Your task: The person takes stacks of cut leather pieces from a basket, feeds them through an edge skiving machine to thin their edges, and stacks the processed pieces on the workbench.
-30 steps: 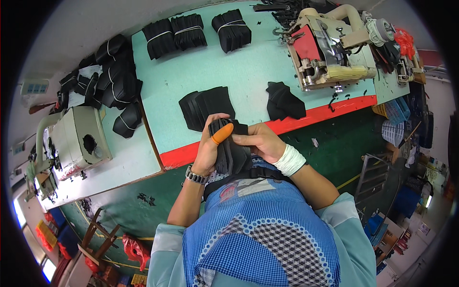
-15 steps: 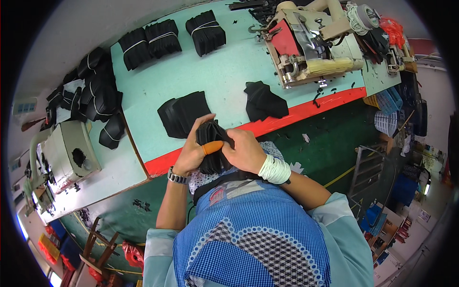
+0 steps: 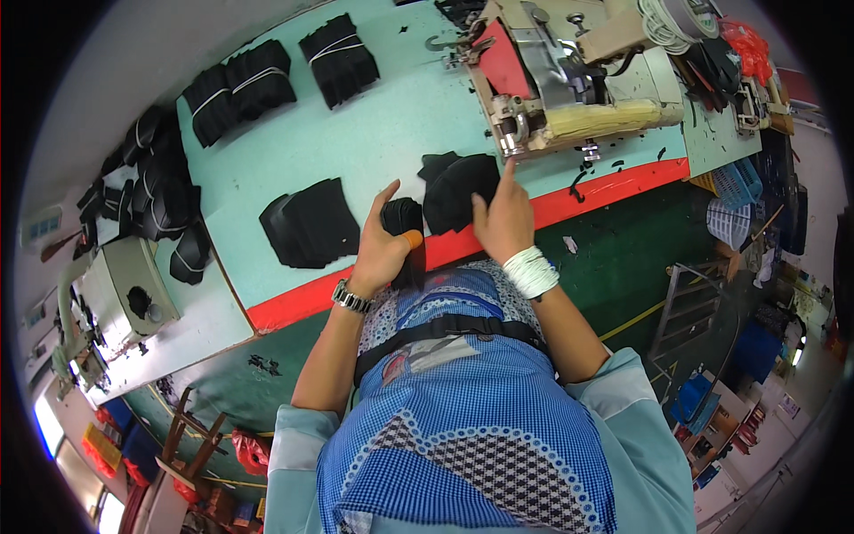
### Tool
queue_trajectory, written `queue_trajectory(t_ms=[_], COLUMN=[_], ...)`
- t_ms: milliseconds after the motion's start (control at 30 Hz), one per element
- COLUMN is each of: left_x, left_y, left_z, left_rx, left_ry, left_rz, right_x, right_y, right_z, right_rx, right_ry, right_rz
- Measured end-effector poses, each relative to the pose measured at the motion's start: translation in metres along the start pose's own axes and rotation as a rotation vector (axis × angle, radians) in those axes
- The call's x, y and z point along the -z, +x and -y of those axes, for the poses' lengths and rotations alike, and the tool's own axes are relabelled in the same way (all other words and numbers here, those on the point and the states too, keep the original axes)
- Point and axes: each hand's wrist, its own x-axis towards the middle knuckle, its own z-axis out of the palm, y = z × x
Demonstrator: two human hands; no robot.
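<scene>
My left hand (image 3: 384,247) grips a thick stack of black flat pieces (image 3: 402,216) upright at the table's front edge; its thumb wears an orange finger cover (image 3: 411,238). My right hand (image 3: 505,221) is open, index finger stretched out and thumb apart, beside the right-hand pile of black pieces (image 3: 460,191). Whether its thumb touches that pile, I cannot tell. Many white loops (image 3: 531,272) circle my right wrist. To the left of my hands, a fanned pile of black pieces (image 3: 310,222) lies on the pale green table (image 3: 391,125).
Black bundles tied with white bands (image 3: 338,59) lie along the table's far side. A beige machine (image 3: 560,89) with a red plate stands at the far right. More tied bundles (image 3: 165,191) crowd the left, near another machine (image 3: 129,289). A red strip (image 3: 302,298) edges the table.
My right hand has left the stack and moved right to the other pile, which now looks broader and rounder. My left hand keeps the stack. The whole view has shifted slightly.
</scene>
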Motion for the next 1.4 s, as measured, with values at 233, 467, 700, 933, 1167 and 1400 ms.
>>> queue_trajectory(t_ms=[233,467,700,933,1167,1400], left_x=[-0.02,0.017,0.012,0.012,0.105,0.15], left_y=[0.008,-0.036,-0.073,-0.11,-0.12,-0.108], left_z=[-0.004,-0.017,0.021,0.019,0.028,0.037], left_rx=[-0.028,0.012,0.135,-0.14,-0.041,-0.005], left_ry=[-0.172,-0.297,-0.872,-1.013,-0.664,-0.657], left_rz=[0.018,-0.256,-0.221,-0.208,-0.614,-0.477], right_x=[-0.009,0.059,0.077,0.018,-0.046,-0.072], right_y=[0.006,-0.008,-0.021,0.004,0.012,0.009], right_z=[0.017,-0.117,-0.088,0.089,0.195,0.217], right_rx=[0.012,-0.401,-0.193,0.46,0.337,0.394], right_ry=[0.237,-0.266,0.581,0.644,0.035,-0.039], right_rz=[0.138,0.212,0.101,0.632,0.463,0.392])
